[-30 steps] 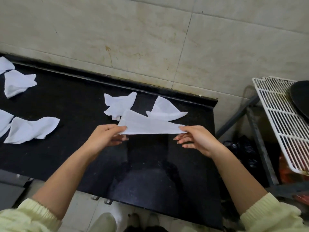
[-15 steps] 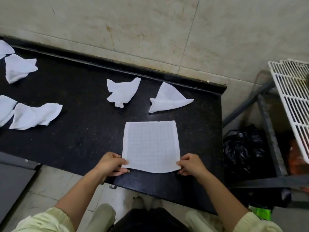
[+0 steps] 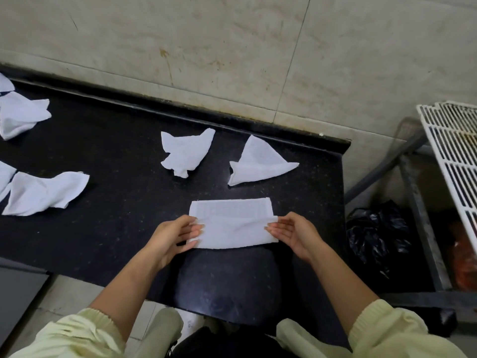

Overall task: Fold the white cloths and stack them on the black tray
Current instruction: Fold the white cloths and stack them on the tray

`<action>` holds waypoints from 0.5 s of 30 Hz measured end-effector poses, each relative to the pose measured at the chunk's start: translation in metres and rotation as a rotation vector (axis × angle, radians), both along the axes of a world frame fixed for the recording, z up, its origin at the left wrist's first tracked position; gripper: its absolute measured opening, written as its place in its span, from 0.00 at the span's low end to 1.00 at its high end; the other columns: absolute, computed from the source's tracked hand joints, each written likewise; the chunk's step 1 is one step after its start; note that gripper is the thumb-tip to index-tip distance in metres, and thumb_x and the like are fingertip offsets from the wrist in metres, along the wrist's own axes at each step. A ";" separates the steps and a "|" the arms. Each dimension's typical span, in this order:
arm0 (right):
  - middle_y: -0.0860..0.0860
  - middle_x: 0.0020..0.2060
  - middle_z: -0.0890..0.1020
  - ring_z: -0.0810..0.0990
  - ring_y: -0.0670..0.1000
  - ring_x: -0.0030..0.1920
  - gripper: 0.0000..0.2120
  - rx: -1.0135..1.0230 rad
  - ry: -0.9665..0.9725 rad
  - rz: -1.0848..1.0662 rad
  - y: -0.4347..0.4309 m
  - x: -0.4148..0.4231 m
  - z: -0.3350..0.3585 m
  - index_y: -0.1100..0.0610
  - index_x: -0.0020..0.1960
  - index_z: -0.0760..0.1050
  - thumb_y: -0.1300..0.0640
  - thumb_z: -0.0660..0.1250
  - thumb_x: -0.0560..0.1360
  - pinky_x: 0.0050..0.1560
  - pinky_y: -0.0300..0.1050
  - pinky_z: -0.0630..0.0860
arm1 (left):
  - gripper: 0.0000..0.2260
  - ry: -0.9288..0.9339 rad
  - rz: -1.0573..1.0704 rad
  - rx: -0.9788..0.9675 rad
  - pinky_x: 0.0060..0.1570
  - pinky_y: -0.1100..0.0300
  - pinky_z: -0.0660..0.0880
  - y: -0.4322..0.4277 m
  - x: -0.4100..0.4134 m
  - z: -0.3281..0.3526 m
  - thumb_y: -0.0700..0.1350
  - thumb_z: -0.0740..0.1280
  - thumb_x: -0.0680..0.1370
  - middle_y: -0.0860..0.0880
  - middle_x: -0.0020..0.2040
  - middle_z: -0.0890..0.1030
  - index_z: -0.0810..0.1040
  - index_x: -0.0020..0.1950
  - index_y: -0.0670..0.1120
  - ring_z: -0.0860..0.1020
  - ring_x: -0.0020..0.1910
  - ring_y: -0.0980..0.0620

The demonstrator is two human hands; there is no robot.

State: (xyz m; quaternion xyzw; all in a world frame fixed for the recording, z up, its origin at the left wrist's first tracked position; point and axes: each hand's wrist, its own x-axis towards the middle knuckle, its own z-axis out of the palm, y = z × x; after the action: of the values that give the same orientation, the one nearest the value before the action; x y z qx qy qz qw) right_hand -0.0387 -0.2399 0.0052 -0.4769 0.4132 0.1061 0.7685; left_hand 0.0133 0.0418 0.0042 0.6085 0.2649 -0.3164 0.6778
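Note:
A white cloth (image 3: 232,223) lies on the black counter (image 3: 116,228), its near half turned up over the far half. My left hand (image 3: 171,237) pinches the folded flap's left corner. My right hand (image 3: 291,232) pinches the right corner. Two crumpled white cloths lie just behind it: one (image 3: 187,152) at centre, one (image 3: 258,161) to the right. More crumpled cloths lie at the left: one (image 3: 44,193) near, one (image 3: 20,117) farther back. No black tray shows in this view.
A tiled wall (image 3: 232,47) backs the counter. A white wire rack (image 3: 454,151) stands on a metal frame at the right. A black plastic bag (image 3: 376,236) sits on the floor beside the counter's right end.
The cloth was held up in the air, then spread flat as a square. Both hands have now carried its near edge away from me, folding it about in half.

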 end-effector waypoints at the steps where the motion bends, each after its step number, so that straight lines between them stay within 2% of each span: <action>1: 0.65 0.42 0.83 0.85 0.60 0.42 0.10 0.013 0.002 -0.015 0.000 0.006 0.001 0.69 0.49 0.75 0.65 0.57 0.76 0.42 0.45 0.84 | 0.09 -0.011 0.003 -0.017 0.48 0.54 0.79 0.000 0.004 0.000 0.42 0.68 0.76 0.44 0.50 0.85 0.80 0.53 0.40 0.81 0.52 0.49; 4: 0.65 0.43 0.84 0.86 0.60 0.43 0.09 -0.053 0.004 0.042 -0.002 0.023 0.000 0.70 0.50 0.75 0.69 0.59 0.74 0.41 0.43 0.83 | 0.10 -0.071 -0.026 0.002 0.50 0.55 0.79 -0.001 0.015 -0.001 0.36 0.70 0.74 0.45 0.51 0.85 0.81 0.54 0.40 0.82 0.53 0.49; 8: 0.63 0.41 0.84 0.86 0.57 0.42 0.05 -0.293 0.009 0.185 -0.003 0.038 -0.010 0.69 0.48 0.78 0.68 0.67 0.74 0.45 0.44 0.82 | 0.05 -0.130 0.011 0.138 0.45 0.58 0.79 -0.007 0.025 -0.008 0.39 0.70 0.76 0.44 0.45 0.85 0.82 0.50 0.40 0.83 0.45 0.48; 12: 0.60 0.37 0.84 0.83 0.52 0.33 0.03 -0.462 0.016 0.239 -0.002 0.047 -0.021 0.65 0.45 0.80 0.64 0.70 0.74 0.38 0.41 0.81 | 0.04 -0.152 0.055 0.231 0.32 0.63 0.78 -0.015 0.033 -0.020 0.40 0.70 0.76 0.46 0.38 0.84 0.81 0.44 0.41 0.79 0.32 0.53; 15: 0.55 0.34 0.82 0.79 0.48 0.31 0.03 -0.562 0.048 0.262 -0.001 0.054 -0.024 0.62 0.45 0.80 0.63 0.70 0.75 0.33 0.38 0.77 | 0.04 -0.160 0.073 0.290 0.33 0.62 0.78 -0.018 0.039 -0.028 0.41 0.70 0.76 0.48 0.34 0.83 0.81 0.43 0.41 0.78 0.26 0.56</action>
State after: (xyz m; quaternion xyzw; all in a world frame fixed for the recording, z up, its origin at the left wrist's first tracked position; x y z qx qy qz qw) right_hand 0.0151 -0.2412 -0.0192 -0.7173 0.3795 0.0970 0.5762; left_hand 0.0519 0.0235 -0.0234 0.7132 0.2750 -0.2007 0.6128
